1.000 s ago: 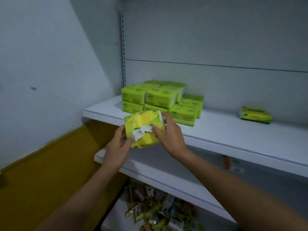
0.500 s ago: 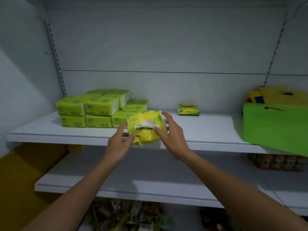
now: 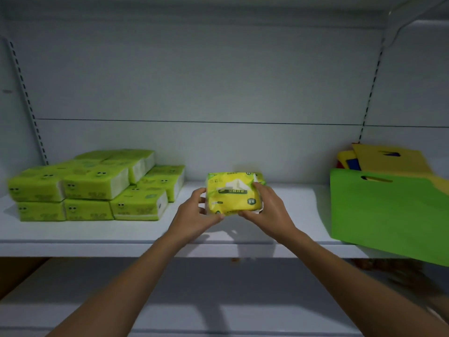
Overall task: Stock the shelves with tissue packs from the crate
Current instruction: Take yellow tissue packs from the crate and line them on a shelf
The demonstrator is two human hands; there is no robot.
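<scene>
A yellow tissue pack point(image 3: 230, 194) with a white tissue showing at its top slot is held upright over the middle of the white shelf point(image 3: 97, 233). My left hand point(image 3: 194, 216) grips its left edge and my right hand point(image 3: 267, 210) grips its right side and lower corner. A stack of several green tissue packs point(image 3: 97, 186) lies on the shelf's left part. Another small green and yellow pack point(image 3: 260, 177) is mostly hidden behind the held one. The crate is out of view.
Green point(image 3: 388, 215) and yellow point(image 3: 388, 159) flat bags with cut handles lean at the shelf's right end, overhanging its front edge. A lower white shelf point(image 3: 194, 300) runs beneath my forearms. Slotted uprights stand at the back left and right.
The view has swung right, from the shelf's left end to its middle. Both hands have carried the yellow pack rightward and farther in over the shelf, in front of the small pack at the back.
</scene>
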